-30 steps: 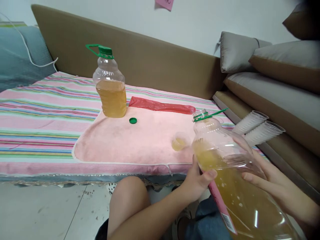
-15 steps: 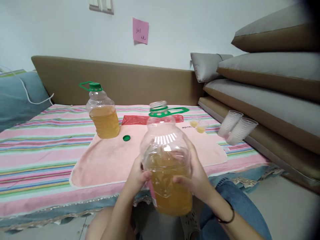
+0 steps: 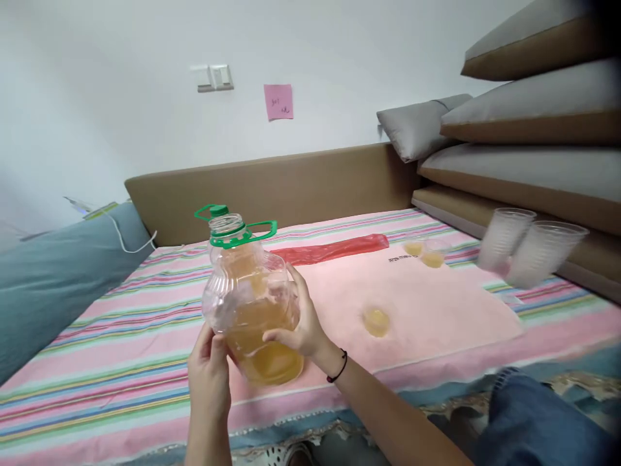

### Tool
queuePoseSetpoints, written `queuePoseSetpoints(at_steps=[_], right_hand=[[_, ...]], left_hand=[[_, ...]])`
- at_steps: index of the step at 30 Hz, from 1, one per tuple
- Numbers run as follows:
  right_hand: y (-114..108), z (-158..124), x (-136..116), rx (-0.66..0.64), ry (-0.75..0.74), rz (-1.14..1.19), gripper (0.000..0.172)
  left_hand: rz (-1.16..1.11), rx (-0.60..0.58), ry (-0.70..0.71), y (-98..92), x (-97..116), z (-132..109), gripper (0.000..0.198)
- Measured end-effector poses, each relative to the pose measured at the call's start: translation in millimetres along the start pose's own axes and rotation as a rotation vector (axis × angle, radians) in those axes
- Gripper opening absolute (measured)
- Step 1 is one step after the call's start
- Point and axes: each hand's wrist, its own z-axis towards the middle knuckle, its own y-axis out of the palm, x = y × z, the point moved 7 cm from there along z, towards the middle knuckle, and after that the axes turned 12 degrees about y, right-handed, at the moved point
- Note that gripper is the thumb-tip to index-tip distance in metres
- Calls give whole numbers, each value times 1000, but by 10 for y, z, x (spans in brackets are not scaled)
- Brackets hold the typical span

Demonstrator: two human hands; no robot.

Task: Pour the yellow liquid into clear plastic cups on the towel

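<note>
A large clear plastic bottle (image 3: pixel 264 343) of amber liquid leans slightly in my two hands, its mouth uncapped and a green carrying loop round its neck. My left hand (image 3: pixel 209 366) is closed against its lower left side. Fingers and thumb of my right hand (image 3: pixel 305 323) wrap round its right side. Whether its base rests on the pink mat (image 3: pixel 339 291) or hangs just above, I cannot tell. To the right stands a clear cup (image 3: pixel 377 321) with some amber liquid. Behind the held bottle, a similar bottle shows its green cap (image 3: pixel 218 210); most of it is hidden.
Two more cups (image 3: pixel 433 257) with liquid stand at the mat's far right. Beyond them are two stacks of clear cups (image 3: pixel 546 255), beside piled cushions (image 3: pixel 524 165). A red plastic bag (image 3: pixel 334 250) lies along the back. A blue cushion (image 3: pixel 63 278) is at left.
Both hands have carried the bottle away from me and leftwards, from the bed's edge to over the mat. The nearer cup now shows; the loose green cap no longer does. The view has shifted.
</note>
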Motion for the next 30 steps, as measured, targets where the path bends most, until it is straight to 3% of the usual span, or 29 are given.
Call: queuePoseSetpoints(at_steps=[6,11,17,22,30], right_hand=[[209,271,335,-2,-39,13,119],[384,389,567,-4,-41,-9,114],[601,478,799,-52,-76,34,113],[687,526,966,-43,-47,47,112],[682,489,980,-34,6,-21,115]], left_hand=[[40,184,-151,-284,-98,-98,45],[25,186,-219,-264,-130,-143,47],[10,286,-283,-223,-145,-179,47],[-4,286,-306,-182,-165,-198,51],[58,203,-299,-87,-223,-204,57]])
